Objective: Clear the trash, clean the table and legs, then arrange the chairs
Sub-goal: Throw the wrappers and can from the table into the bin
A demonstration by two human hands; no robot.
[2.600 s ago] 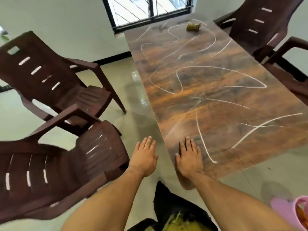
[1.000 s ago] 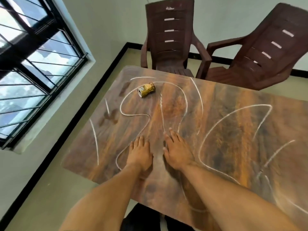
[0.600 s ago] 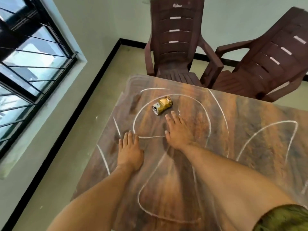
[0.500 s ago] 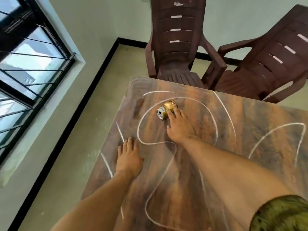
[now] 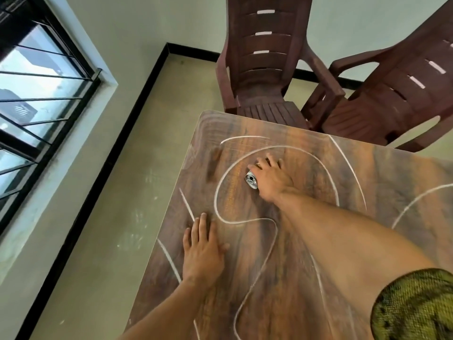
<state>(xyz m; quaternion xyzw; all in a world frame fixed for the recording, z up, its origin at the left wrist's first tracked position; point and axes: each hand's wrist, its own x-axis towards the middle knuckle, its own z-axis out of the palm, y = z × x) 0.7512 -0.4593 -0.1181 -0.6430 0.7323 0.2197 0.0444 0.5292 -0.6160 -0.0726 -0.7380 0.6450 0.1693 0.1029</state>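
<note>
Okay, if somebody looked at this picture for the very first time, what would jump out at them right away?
Looping white lines scrawled all over the wood-grain table catch the eye first. Near its far left corner the right hand curls over a small can lying on its side, while the left hand lies flat by the left edge. Two dark brown chairs stand at the far side.

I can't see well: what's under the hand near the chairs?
A can lies on the table under the right hand. Only its silver end shows; the hand covers the rest.
</note>
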